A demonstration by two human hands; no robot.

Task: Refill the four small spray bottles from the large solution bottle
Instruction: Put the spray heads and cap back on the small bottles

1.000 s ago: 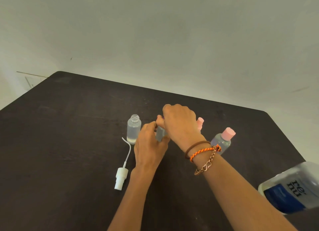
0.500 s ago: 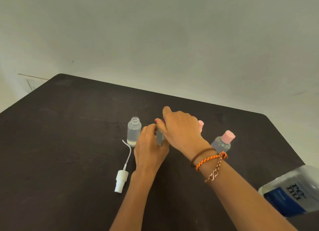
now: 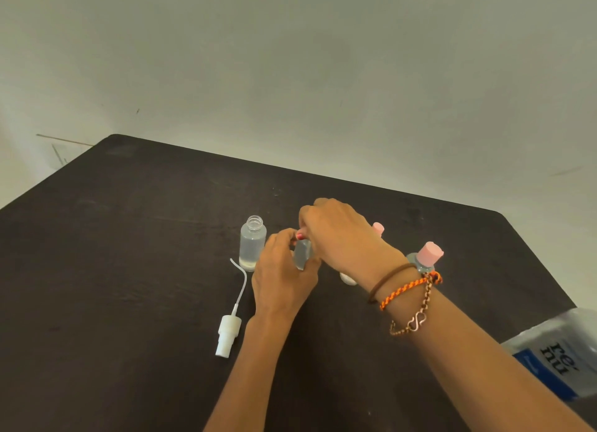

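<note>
My left hand [image 3: 281, 270] grips the body of a small clear bottle [image 3: 303, 254] standing on the dark table [image 3: 129, 254]. Over its top, my right hand [image 3: 339, 234] curls round the cap, which is hidden under the fingers. Just to the left stands an uncapped small bottle [image 3: 252, 242] with clear liquid in it. Its white spray head with tube [image 3: 230, 328] lies on the table in front of it. Two pink-capped small bottles show behind my right wrist, one [image 3: 377, 228] mostly hidden, the other [image 3: 426, 257] further right. The large solution bottle [image 3: 562, 354] is at the right edge.
A pale wall [image 3: 323, 76] rises behind the table's far edge. A small white object [image 3: 348, 279] peeks out under my right wrist. Bracelets circle that wrist.
My right hand has shifted slightly on the top of the held bottle, its fingers turning round the cap. The left hand stays on the body. The view has shifted slightly.
</note>
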